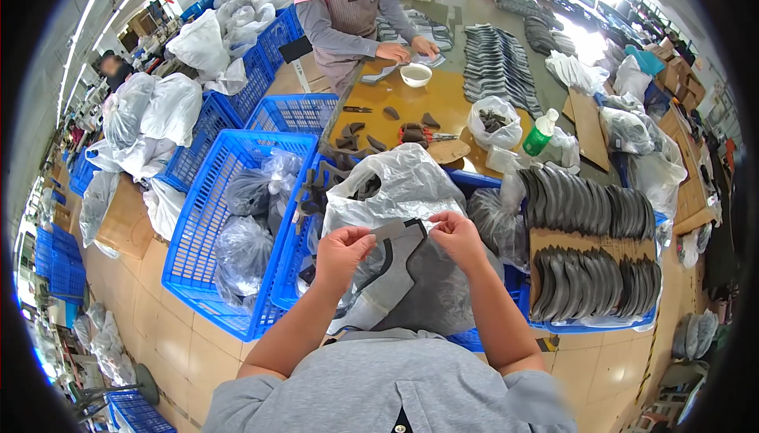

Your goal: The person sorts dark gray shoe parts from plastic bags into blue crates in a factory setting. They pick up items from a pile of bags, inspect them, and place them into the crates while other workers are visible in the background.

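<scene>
Clear plastic bag [395,188] of parts below; green bottle [539,137] right.

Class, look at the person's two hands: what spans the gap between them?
In the head view, a grey fabric piece with dark edging stretches between the left hand and right hand, pinched by both.

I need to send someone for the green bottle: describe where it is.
Start at the long brown worktable. On its near right edge, beside a clear bag of dark pieces, stands the green bottle. It is the only bright green thing there, with a white cap.

Blue crates [207,220], a white bowl [416,75] and a green bottle [540,136] stand around.
</scene>
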Demonstrator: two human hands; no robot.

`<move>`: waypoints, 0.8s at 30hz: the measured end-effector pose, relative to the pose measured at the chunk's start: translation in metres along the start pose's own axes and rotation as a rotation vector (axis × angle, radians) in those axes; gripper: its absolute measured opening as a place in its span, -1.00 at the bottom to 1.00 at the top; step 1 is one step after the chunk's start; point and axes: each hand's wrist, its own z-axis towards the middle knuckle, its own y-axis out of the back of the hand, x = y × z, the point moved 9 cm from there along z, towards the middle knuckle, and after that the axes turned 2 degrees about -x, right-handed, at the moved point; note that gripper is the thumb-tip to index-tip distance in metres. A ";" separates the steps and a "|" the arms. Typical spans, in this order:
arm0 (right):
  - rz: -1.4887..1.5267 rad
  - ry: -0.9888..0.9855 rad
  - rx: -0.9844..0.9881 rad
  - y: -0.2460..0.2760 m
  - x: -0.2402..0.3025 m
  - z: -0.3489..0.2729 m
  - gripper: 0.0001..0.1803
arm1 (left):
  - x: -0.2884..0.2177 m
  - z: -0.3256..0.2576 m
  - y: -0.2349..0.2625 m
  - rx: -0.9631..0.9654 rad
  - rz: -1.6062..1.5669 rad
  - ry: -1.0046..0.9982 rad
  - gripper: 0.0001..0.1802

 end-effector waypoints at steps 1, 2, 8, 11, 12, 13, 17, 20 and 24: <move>-0.011 -0.025 0.010 0.000 -0.004 0.000 -0.69 | 0.002 0.000 -0.004 0.008 0.035 -0.008 -0.84; -0.021 -0.053 0.021 -0.002 -0.009 -0.002 -0.70 | 0.005 0.000 -0.008 0.017 0.070 -0.014 -0.86; -0.122 0.134 -0.126 -0.014 0.012 -0.014 -0.73 | 0.032 -0.009 -0.022 0.011 0.069 -0.011 -0.89; -0.151 0.107 -0.104 -0.019 0.005 -0.002 -0.74 | 0.026 -0.004 -0.023 0.001 0.112 -0.118 -0.90; -0.173 0.101 -0.105 -0.020 -0.002 -0.001 -0.74 | 0.022 -0.002 -0.023 -0.005 0.126 -0.162 -0.90; -0.194 0.094 -0.105 -0.020 -0.010 0.001 -0.75 | 0.021 -0.001 -0.023 0.010 0.158 -0.153 -0.90; 0.093 -0.129 -0.040 -0.020 -0.036 -0.005 -0.76 | 0.024 -0.001 -0.027 0.050 0.266 -0.118 -0.89; 0.168 -0.138 -0.042 -0.019 -0.033 -0.013 -0.79 | 0.029 0.002 -0.031 0.059 0.290 -0.099 -0.88; 0.265 -0.162 -0.014 -0.022 -0.034 -0.017 -0.81 | 0.029 0.005 -0.034 0.059 0.273 -0.067 -0.87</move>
